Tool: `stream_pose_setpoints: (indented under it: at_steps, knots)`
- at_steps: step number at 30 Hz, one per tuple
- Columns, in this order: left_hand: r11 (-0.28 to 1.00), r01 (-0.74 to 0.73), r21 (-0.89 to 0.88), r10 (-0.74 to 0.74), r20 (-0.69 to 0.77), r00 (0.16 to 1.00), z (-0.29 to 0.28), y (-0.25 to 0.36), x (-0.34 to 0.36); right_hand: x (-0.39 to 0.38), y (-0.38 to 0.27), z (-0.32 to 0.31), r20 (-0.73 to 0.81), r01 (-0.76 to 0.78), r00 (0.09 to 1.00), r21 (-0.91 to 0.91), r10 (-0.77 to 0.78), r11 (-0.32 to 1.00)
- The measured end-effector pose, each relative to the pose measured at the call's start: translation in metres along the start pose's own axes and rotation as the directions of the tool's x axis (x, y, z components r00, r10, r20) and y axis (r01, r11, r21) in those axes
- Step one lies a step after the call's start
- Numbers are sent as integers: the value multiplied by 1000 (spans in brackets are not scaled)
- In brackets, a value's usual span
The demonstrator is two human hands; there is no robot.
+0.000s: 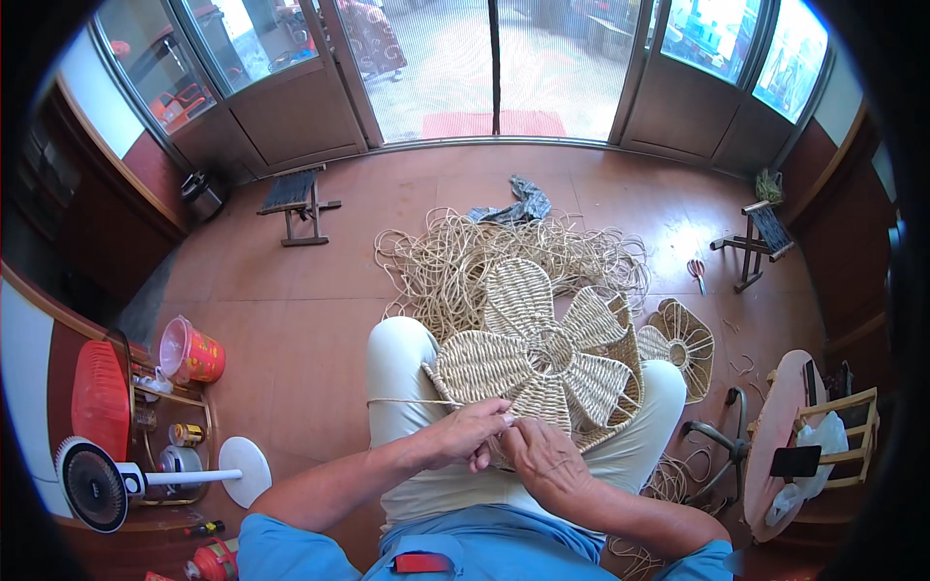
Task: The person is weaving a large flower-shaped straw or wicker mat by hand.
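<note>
A woven straw flower-shaped piece with broad petals lies tilted across my lap, a round ring at its middle. Bare ribs and a deeper woven wall show along its right side. At its near edge my left hand is closed, the fingertips pinching by the lowest petal. A straw cord runs from over my left knee to these fingers. My right hand is closed against the same near edge, its fingertips meeting the left ones. The exact spot they pinch is hidden by the fingers.
Beyond my knees a big heap of loose cord covers the floor, a grey cloth behind it. A smaller woven piece and scissors lie right. Stools, a red bucket, a fan and a round table stand around.
</note>
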State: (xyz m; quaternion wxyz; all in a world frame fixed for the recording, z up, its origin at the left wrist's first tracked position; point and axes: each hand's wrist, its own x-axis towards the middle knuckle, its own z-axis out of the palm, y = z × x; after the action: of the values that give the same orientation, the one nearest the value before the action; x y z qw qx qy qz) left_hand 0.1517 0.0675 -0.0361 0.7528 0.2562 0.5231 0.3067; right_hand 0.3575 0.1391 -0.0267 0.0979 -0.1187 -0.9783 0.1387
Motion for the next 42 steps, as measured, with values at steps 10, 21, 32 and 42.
stream_pose_setpoints:
  at_steps: [10, 21, 32, 42]
  knots:
    - [972, -140, 186, 180, -216, 960, 15, -12, -16, -4, -20, 6, 225, -446, 895, 444, 385, 777]
    - [881, -468, 66, 467, -273, 841, -46, 2, -66, -36, 109, -145, 149, -96, 800, 988, 581, -120]
    - [795, -562, -227, 326, -620, 713, -134, -49, -87, -18, 42, -73, -179, -366, 795, 619, 579, 694]
    - [854, -514, -85, 351, -636, 688, -130, -24, -84, 9, -6, 18, -48, -423, 863, 476, 504, 771]
